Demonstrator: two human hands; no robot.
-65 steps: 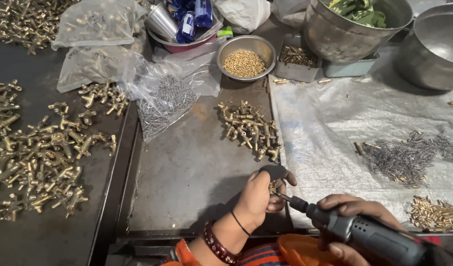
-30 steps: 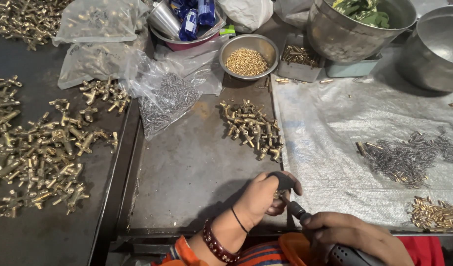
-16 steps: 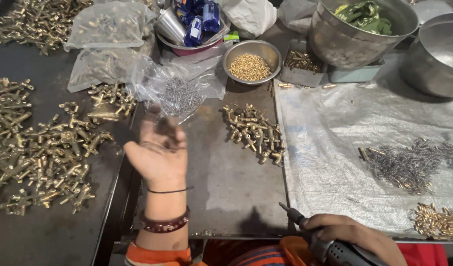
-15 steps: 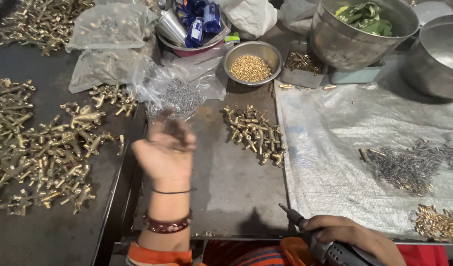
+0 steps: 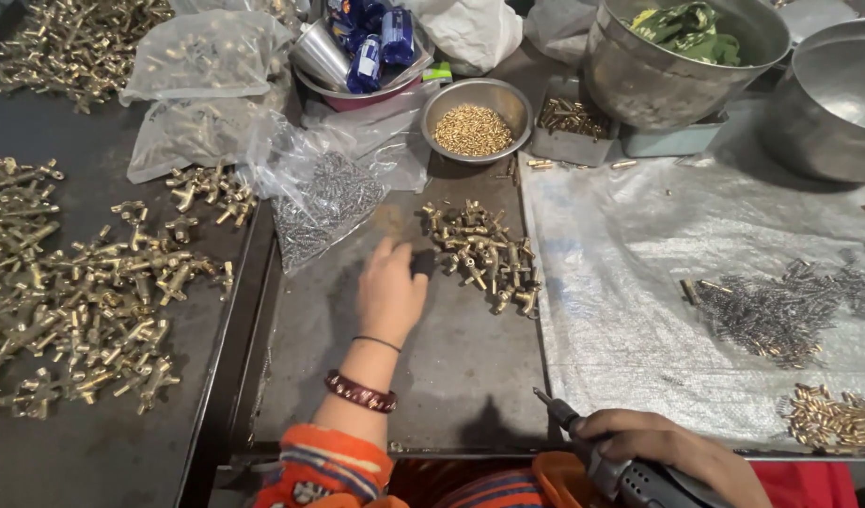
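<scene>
A dark metal worktable (image 5: 451, 376) fills the view, and its right half is covered by a clear plastic sheet (image 5: 658, 282). 2 large steel pots are set at the far right corner: the nearer-centre pot (image 5: 682, 71) holds green leaves, and the other pot (image 5: 832, 103) is cut by the right edge. The left side of the table is spread with a wide scatter of brass fittings (image 5: 85, 292), with a further heap (image 5: 70, 38) at the far left corner. Clear bags (image 5: 202, 61) and an open bag of grey screws (image 5: 324, 202) are laid along the far edge, beside a bowl of blue packets (image 5: 371, 52) and a small steel bowl of brass beads (image 5: 475, 127). A grey pile of small pins (image 5: 780, 310) and a cluster of short brass pieces (image 5: 832, 419) are seen on the sheet near the right edge.

A small pile of brass fittings (image 5: 484, 254) lies at the table's centre. The left hand (image 5: 390, 292) is laid palm down just left of this pile, fingers stretched toward it and loosely open; whether the fingertips touch a fitting cannot be told, since motion blur hides them. The right hand (image 5: 672, 452) is closed round a grey rotary tool (image 5: 606, 461) at the near edge, its tip pointed toward the centre.
</scene>
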